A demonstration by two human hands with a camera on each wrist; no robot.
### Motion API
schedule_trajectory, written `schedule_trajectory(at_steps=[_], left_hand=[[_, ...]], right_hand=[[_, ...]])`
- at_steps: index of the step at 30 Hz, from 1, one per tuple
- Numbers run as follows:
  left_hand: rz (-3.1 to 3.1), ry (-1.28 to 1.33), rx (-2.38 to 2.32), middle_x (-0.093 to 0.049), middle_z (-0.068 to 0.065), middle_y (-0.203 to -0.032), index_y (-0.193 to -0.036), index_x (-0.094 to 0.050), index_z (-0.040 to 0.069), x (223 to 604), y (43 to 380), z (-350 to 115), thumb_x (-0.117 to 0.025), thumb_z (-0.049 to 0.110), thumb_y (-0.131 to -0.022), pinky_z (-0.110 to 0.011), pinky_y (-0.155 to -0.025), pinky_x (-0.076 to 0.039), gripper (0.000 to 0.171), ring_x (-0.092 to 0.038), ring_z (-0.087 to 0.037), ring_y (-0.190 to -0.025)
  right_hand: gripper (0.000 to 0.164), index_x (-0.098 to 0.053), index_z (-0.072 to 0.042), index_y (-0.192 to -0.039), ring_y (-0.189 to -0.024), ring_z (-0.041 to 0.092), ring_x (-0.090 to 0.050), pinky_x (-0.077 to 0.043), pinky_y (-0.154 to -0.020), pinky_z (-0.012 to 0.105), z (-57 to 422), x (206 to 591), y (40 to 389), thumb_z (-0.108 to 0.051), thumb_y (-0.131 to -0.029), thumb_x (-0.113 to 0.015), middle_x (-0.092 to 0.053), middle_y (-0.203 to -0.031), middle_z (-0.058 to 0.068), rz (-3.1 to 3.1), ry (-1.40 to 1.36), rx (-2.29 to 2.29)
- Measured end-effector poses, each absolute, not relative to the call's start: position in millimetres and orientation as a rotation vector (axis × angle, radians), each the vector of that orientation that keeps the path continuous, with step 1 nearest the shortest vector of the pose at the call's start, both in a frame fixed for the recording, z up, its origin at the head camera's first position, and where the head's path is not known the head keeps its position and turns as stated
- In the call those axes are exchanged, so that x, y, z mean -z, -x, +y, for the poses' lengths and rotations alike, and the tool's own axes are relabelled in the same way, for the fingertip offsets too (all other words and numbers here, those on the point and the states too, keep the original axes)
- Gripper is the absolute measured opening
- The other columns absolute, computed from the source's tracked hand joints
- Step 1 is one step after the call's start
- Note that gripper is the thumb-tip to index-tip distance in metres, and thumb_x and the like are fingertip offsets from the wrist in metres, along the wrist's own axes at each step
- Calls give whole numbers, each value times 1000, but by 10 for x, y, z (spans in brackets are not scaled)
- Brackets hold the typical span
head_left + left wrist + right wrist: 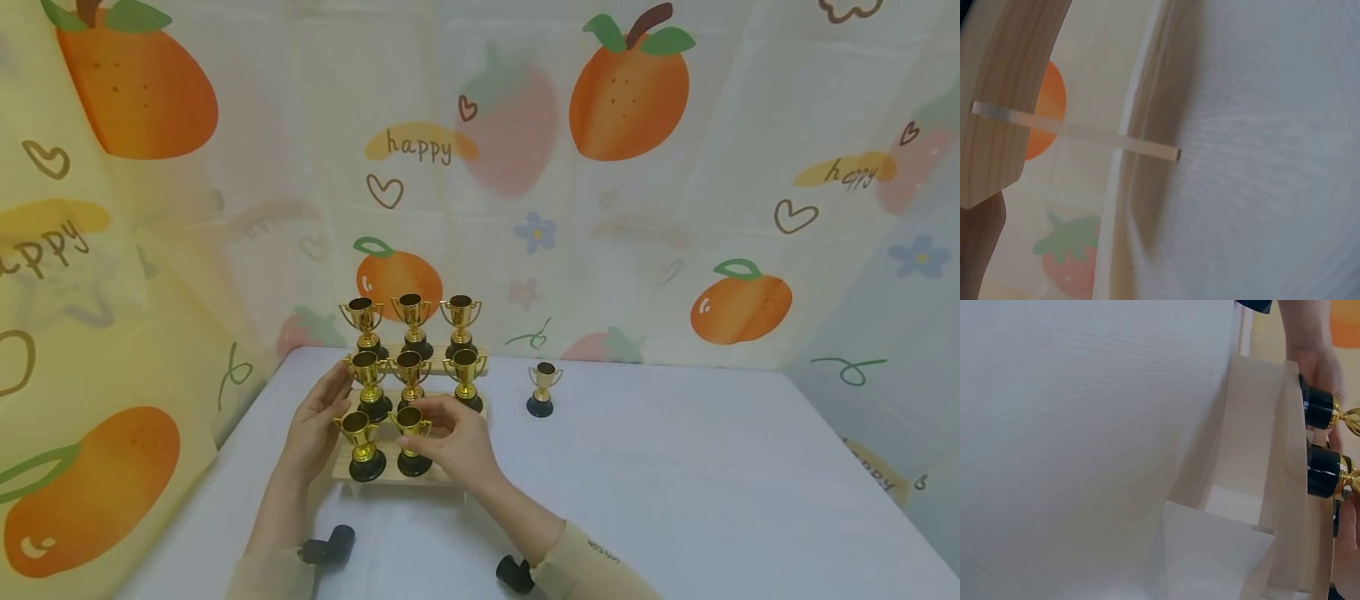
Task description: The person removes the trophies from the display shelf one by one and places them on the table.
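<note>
Small gold trophy cups with black bases stand in rows on a tiered wooden stand (442,477). My right hand (461,442) pinches the gold trophy (412,422) in the middle of the front tier between thumb and fingers. Its black base appears to sit on the board. Left of it stands another front trophy (362,450). My left hand (313,425) lies along the stand's left side, fingers extended beside the middle row; whether it touches the wood is unclear. In the left wrist view the stand's wooden end (997,125) and its clear support leg (1085,131) show.
A lone gold trophy (541,392) stands on the white table (660,483), right of the stand. More trophies fill the middle tier and the back tier, including one at the back left (363,321). A fruit-printed cloth (525,250) hangs behind the table.
</note>
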State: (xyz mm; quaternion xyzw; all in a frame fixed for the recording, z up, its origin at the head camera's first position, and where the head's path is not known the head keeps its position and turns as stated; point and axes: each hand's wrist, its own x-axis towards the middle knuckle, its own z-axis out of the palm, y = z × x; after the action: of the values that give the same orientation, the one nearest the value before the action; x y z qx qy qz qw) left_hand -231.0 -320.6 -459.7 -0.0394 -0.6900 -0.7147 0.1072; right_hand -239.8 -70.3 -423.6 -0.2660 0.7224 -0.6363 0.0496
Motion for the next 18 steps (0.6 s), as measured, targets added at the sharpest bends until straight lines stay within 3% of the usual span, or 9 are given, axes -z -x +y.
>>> schedule_trajectory(at_steps=[6,12,18], left_hand=[[-2035,114,2104,-10,-12,-168,-159,-14,8,4590,2307,-3203,-41,7,-105,-32,-126,-20,60,-36,17,-136],[-2018,147,2104,-8,-16,-167,-158,-12,5,4597,2310,-3205,-40,6,-104,-21,-122,-26,60,-41,25,-125],[-2038,134,2096,-7,-16,-167,-159,-13,7,4594,2304,-3205,-40,7,-105,-25,-124,-23,60,-34,14,-140]], right_hand=[[42,-69,-17,-118,-109,19,-67,-59,-91,31,-715,4249,2380,-19,-79,-83,-69,-119,3,2187,765,1964],[41,-69,-16,-117,-105,20,-68,-57,-83,16,-729,4267,2364,-17,-79,-83,-68,-119,6,2161,731,1988],[39,-70,-14,-115,-100,19,-69,-55,-79,11,-734,4271,2361,-17,-78,-83,-69,-116,7,2170,739,1994]])
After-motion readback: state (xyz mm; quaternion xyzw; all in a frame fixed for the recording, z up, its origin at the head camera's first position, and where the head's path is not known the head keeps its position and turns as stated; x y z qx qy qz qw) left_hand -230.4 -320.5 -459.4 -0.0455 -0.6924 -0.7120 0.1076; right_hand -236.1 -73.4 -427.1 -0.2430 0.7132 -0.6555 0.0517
